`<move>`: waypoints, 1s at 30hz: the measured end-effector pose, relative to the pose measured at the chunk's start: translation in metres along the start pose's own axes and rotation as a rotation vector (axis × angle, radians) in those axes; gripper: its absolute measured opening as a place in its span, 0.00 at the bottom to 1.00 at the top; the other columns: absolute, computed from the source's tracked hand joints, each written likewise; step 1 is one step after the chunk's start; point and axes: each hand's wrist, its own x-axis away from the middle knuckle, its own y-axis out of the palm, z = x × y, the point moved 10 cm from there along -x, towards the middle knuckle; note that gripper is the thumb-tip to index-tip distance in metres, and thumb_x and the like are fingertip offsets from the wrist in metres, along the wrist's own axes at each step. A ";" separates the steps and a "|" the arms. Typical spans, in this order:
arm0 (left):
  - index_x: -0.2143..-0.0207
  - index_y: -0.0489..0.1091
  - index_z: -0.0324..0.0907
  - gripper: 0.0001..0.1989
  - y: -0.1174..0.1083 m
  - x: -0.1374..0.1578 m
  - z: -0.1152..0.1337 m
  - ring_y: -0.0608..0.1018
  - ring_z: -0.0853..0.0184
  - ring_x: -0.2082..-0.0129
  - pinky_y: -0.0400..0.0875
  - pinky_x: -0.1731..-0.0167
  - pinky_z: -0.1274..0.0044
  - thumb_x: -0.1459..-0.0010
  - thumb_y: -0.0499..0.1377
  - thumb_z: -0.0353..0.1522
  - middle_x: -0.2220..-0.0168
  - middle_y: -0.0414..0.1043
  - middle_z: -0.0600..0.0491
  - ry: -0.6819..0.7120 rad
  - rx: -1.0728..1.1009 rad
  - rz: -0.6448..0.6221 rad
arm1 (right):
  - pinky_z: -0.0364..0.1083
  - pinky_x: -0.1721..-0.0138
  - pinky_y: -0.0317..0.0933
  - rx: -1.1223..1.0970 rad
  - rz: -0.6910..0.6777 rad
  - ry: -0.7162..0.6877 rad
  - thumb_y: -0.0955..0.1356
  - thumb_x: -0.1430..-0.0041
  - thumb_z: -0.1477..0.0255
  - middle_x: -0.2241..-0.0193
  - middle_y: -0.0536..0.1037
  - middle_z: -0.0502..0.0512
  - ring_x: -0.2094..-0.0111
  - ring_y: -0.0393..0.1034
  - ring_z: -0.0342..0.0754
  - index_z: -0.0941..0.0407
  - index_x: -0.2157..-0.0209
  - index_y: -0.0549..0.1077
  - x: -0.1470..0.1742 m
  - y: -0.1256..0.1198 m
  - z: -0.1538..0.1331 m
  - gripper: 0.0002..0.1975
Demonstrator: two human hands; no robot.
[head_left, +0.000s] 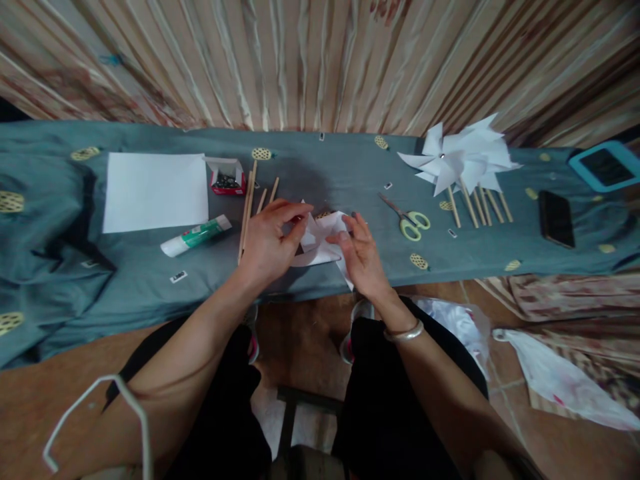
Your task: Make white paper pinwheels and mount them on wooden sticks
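Between my two hands is a piece of white paper [323, 252], cut and partly curled inward like a pinwheel head. My left hand [273, 240] pinches its left part, thumb and forefinger bent together near the upper left point. On the right side, my right hand [361, 257] grips the paper with its thumb against the inner face and fingers curled behind. Just left of my left hand lie several thin wooden sticks [247, 217]. Scissors [411, 224] with light green handles lie to the right of my right hand.
White paper sheets [155, 192], a red box of small dark pins [227, 177] and a green-and-white glue tube [196, 236] lie at left. Finished paper pinwheels [457, 157] on sticks, a black phone [557, 220] and a blue-framed device [606, 167] are at right. A curtain [280, 60] hangs behind.
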 end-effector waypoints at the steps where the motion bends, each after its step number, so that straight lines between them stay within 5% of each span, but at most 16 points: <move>1: 0.58 0.79 0.41 0.11 -0.001 0.000 0.000 0.79 0.66 0.61 0.73 0.56 0.74 0.39 0.57 0.31 0.60 0.79 0.51 0.003 0.000 0.009 | 0.63 0.34 0.48 -0.082 0.013 0.033 0.52 0.31 0.50 0.39 0.70 0.58 0.31 0.51 0.57 0.52 0.60 0.82 -0.002 -0.002 0.007 0.33; 8: 0.58 0.78 0.42 0.11 -0.003 -0.001 -0.002 0.79 0.66 0.60 0.73 0.55 0.74 0.38 0.57 0.30 0.60 0.79 0.51 0.019 -0.026 -0.001 | 0.59 0.34 0.54 -0.295 0.079 0.116 0.54 0.32 0.49 0.43 0.75 0.54 0.36 0.62 0.53 0.50 0.61 0.82 -0.010 -0.011 0.026 0.31; 19: 0.58 0.78 0.42 0.11 -0.001 0.001 -0.003 0.79 0.66 0.61 0.73 0.55 0.73 0.38 0.56 0.31 0.60 0.79 0.51 -0.004 -0.013 -0.039 | 0.64 0.37 0.52 0.237 -0.024 -0.156 0.55 0.29 0.59 0.36 0.65 0.58 0.30 0.48 0.59 0.52 0.54 0.80 0.005 -0.006 -0.023 0.24; 30: 0.57 0.78 0.40 0.12 0.006 0.008 -0.001 0.79 0.64 0.60 0.73 0.54 0.72 0.38 0.56 0.31 0.62 0.78 0.50 -0.002 -0.032 -0.111 | 0.63 0.37 0.50 0.372 -0.097 -0.272 0.57 0.29 0.59 0.33 0.60 0.62 0.29 0.43 0.61 0.53 0.49 0.77 0.015 0.005 -0.034 0.23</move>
